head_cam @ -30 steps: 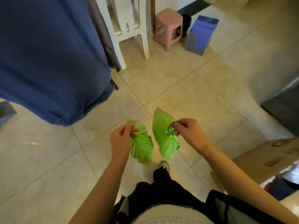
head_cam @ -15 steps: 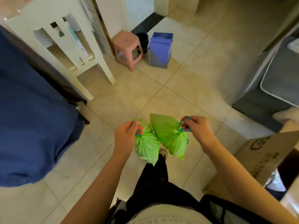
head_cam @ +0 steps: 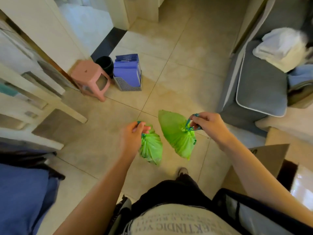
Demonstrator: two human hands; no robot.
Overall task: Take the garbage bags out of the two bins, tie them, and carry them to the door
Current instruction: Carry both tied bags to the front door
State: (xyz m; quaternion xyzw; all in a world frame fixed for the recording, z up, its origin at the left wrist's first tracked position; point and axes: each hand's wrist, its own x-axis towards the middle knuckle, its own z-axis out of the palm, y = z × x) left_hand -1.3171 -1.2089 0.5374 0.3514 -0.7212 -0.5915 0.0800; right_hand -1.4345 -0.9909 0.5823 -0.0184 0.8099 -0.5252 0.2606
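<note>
Green plastic fills both our fists: two tied garbage bags hanging above the tiled floor (head_cam: pixel 186 68), near each other but apart. Our left hand (head_cam: pixel 131 135) is closed on the blue drawstring of the smaller bag (head_cam: pixel 150 148); our right hand (head_cam: pixel 209 124) pinches the drawstring loop of the larger bag (head_cam: pixel 174 133). Ahead on the left stand a pink stool (head_cam: pixel 89 78), a black bin (head_cam: pixel 105 64) and a blue bin (head_cam: pixel 127 72). A grey sofa (head_cam: pixel 257 85) lies to the right, with a cardboard box (head_cam: pixel 264 158) nearer us.
</note>
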